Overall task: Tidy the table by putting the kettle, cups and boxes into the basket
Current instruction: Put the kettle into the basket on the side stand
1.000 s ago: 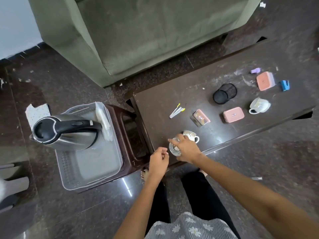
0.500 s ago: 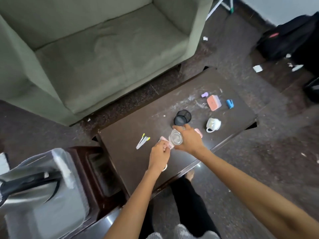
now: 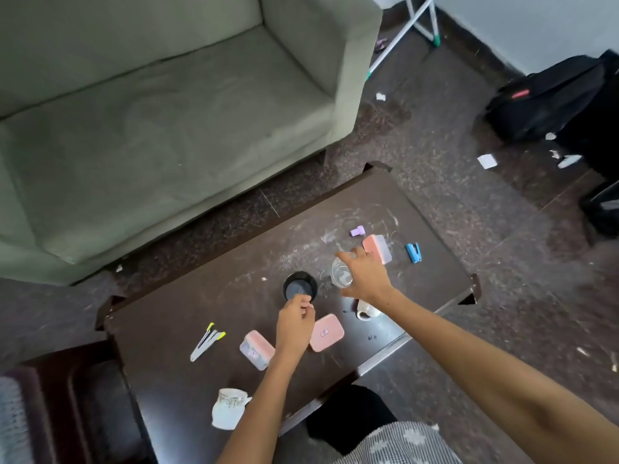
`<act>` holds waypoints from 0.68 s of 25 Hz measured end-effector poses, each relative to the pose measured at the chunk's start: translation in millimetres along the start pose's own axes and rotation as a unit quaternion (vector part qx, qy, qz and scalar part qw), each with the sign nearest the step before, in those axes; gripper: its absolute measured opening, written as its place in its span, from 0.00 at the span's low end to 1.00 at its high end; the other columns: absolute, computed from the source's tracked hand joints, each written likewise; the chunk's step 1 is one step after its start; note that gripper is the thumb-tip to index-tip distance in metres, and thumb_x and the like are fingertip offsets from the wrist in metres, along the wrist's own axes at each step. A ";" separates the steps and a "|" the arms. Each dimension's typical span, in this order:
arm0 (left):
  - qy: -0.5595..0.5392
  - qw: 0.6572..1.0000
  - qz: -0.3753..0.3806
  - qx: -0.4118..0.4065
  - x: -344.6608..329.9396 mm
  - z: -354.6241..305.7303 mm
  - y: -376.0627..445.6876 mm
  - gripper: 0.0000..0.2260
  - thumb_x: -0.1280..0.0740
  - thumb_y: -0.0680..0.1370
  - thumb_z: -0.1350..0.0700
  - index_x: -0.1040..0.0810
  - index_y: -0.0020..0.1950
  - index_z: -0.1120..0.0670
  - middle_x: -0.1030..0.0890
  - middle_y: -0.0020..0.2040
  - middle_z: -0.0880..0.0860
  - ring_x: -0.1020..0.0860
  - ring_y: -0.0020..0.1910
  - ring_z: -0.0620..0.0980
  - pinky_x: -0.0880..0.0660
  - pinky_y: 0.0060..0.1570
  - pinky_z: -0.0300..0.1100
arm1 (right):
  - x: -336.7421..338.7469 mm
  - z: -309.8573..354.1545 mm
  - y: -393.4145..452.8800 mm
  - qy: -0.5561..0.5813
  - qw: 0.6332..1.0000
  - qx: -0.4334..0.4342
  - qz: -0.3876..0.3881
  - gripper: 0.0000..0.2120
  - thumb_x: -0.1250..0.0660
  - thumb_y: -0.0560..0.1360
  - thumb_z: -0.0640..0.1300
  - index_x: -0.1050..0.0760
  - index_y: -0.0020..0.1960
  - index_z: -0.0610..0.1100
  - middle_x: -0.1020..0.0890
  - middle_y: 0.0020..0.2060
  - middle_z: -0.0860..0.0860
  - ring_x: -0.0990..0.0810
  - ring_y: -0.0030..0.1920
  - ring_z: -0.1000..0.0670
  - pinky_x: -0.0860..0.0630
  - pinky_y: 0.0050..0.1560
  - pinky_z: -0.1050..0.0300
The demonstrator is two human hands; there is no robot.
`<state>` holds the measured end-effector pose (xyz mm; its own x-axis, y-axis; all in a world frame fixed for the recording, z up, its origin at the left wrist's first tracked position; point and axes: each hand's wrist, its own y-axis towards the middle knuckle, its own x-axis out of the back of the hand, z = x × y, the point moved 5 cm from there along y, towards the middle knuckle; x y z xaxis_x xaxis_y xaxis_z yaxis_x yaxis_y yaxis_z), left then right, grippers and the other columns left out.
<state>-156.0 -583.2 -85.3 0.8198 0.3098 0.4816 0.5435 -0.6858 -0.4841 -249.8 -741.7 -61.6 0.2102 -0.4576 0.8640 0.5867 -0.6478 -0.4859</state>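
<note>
My right hand [image 3: 366, 283] grips a clear glass [image 3: 341, 274] just above the dark table [image 3: 174, 329], next to a pink box [image 3: 378, 247] at the far right. My left hand [image 3: 294, 324] hovers with curled fingers, holding nothing that I can see, at the near edge of a black mesh cup [image 3: 299, 286]. Two more pink boxes [image 3: 257, 349] [image 3: 326, 331] lie on either side of my left wrist. One white cup [image 3: 229, 408] stands near the front edge. Another white cup [image 3: 366, 309] shows partly under my right wrist. A sliver of the basket [image 3: 10, 420] shows at the lower left; the kettle is out of view.
Pens [image 3: 206, 341] lie on the table's left part, with a blue stapler [image 3: 413, 252] and a small purple piece [image 3: 357, 231] at the far right. A green sofa [image 3: 150, 112] stands behind the table. A black bag [image 3: 549, 95] and paper scraps lie on the floor to the right.
My right hand lifted the glass from the front edge and carried it across the table to the far right. My left hand moved forward to the black mesh cup. The view swung right.
</note>
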 end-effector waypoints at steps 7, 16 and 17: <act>0.002 1.000 -0.013 0.021 -19.0 6.7 16.3 0.09 0.39 0.78 0.61 0.23 0.56 0.57 0.19 0.49 0.55 0.22 0.46 0.50 0.24 0.49 0.45 | -39.3 -4.4 38.4 -0.026 0.997 0.042 0.052 0.40 0.24 0.63 0.51 0.38 0.70 0.51 0.29 0.61 0.41 0.26 0.57 0.38 0.22 0.50 0.46; -0.001 0.999 -0.019 0.044 -22.3 14.4 17.2 0.09 0.38 0.77 0.63 0.23 0.55 0.59 0.19 0.51 0.57 0.21 0.48 0.52 0.24 0.52 0.48 | -56.9 -5.1 48.9 -0.016 0.997 0.047 0.054 0.40 0.25 0.64 0.51 0.40 0.71 0.51 0.31 0.63 0.41 0.28 0.61 0.38 0.23 0.51 0.45; 0.001 0.999 -0.020 0.046 -21.9 15.4 17.8 0.09 0.38 0.77 0.63 0.23 0.55 0.59 0.19 0.51 0.57 0.22 0.48 0.52 0.24 0.52 0.47 | -58.2 -4.2 50.0 -0.014 0.997 0.049 0.053 0.40 0.25 0.65 0.51 0.40 0.71 0.51 0.31 0.63 0.41 0.28 0.61 0.38 0.23 0.52 0.46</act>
<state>-161.5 -592.0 -115.7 0.7968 0.3350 0.5028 0.5902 -0.6096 -0.5292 -236.0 -750.1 -136.7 0.2967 -0.5015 0.8127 0.6341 -0.5329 -0.5603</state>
